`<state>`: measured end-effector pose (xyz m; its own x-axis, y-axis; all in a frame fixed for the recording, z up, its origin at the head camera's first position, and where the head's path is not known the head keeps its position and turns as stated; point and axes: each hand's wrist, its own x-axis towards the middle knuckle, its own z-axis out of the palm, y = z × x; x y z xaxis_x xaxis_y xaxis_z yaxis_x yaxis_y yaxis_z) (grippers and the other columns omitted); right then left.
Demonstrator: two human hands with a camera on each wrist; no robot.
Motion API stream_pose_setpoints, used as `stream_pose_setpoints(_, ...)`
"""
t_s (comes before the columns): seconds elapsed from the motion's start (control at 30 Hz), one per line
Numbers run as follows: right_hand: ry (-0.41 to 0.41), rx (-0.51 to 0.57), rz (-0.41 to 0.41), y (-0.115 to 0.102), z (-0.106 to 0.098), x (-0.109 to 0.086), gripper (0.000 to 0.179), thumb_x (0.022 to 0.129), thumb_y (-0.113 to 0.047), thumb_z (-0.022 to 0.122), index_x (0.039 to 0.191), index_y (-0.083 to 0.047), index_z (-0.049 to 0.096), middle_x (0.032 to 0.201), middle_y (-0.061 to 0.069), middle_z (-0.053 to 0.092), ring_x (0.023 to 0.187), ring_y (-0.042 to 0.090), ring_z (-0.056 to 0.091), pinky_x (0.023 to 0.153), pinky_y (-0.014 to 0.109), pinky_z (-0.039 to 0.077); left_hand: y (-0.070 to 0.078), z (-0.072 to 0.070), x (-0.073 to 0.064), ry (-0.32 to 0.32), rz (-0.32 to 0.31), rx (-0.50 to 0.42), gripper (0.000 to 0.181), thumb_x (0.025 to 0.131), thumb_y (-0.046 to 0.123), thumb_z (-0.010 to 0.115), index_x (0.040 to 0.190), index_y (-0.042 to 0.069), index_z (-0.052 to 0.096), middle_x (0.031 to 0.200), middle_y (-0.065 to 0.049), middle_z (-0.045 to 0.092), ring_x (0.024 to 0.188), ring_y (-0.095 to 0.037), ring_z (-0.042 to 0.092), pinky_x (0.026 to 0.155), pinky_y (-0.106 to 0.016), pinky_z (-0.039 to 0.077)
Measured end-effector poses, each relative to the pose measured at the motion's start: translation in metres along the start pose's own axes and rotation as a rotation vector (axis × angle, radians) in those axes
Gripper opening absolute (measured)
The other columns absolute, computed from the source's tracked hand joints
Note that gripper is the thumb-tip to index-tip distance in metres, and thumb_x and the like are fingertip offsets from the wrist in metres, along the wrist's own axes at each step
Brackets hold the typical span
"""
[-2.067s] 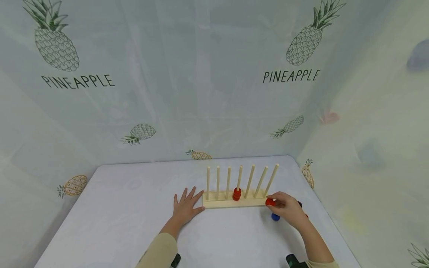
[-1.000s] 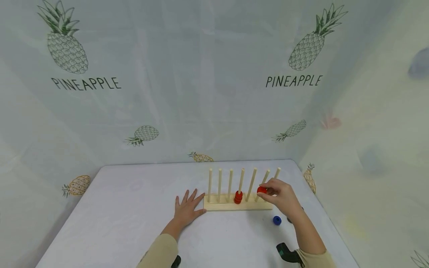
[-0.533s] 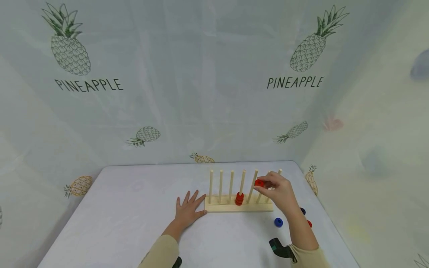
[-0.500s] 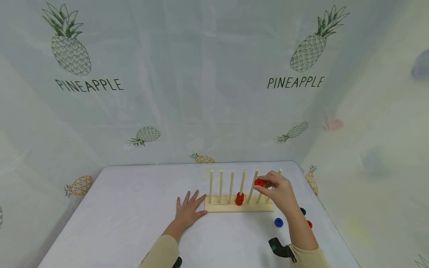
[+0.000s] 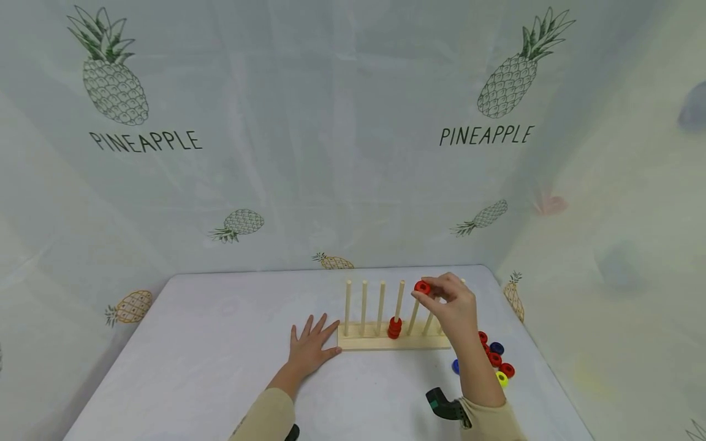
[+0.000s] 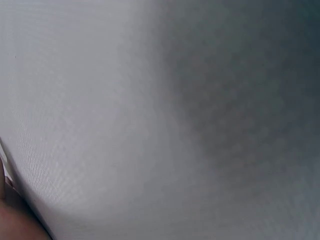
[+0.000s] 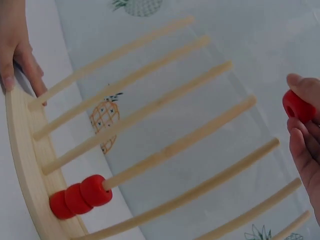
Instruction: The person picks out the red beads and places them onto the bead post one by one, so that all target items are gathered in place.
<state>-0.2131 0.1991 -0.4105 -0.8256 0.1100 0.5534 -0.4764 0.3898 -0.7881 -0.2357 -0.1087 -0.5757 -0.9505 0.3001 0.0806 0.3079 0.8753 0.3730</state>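
Note:
My right hand (image 5: 455, 306) pinches a red bead (image 7: 302, 106) between thumb and fingers. In the head view it is up by the top of the peg just right of the middle one; in the right wrist view the bead stands apart from the pegs. The wooden peg rack (image 5: 394, 344) has several upright pegs. Three red beads (image 7: 95, 190) are stacked on its middle peg. With fingers spread, my left hand (image 5: 309, 350) lies flat on the table, touching the rack's left end. The left wrist view catches only a sliver of hand, the rest blurred.
To the right of the rack lie several loose red beads (image 5: 507, 375), a dark blue bead (image 5: 493, 349) and a yellow bead (image 5: 503, 384). My right forearm partly covers a blue bead (image 5: 455, 366). White cloth covers the table (image 5: 220, 367); a pineapple-print curtain (image 5: 309, 153) hangs behind.
From the rack's right end, my right hand has carried the red bead left and upward to peg-top height. More loose beads show beside the forearm. My left hand stays at the rack's end.

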Motion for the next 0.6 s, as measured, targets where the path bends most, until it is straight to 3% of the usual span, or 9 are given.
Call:
stream_pose_setpoints(0.3,0.145,0.068,0.000,-0.020,0.017,0.000,0.025,0.071,0.008,0.082,0.095,0.010,0.072,0.083,0.016,0.058,0.074,0.013,0.058,0.071,0.015,0.052,0.003,-0.004,-0.002,0.009,0.003,-0.019,0.066,0.089,0.052,0.062,0.146,0.022,0.047,0.155,-0.015,0.032,0.143,-0.045,0.017,0.105,-0.073,0.002)
stream_pose_setpoints(0.6,0.209,0.100,-0.024,-0.002,0.034,0.001,0.026,0.072,-0.010,0.087,0.094,-0.001,0.077,0.080,0.009,0.061,0.070,0.012,0.055,0.066,0.014,0.049,-0.007,0.007,0.001,0.029,0.012,-0.014,0.070,0.088,0.061,0.058,0.148,0.028,0.044,0.157,-0.011,0.031,0.144,-0.041,0.016,0.106,-0.071,0.001)
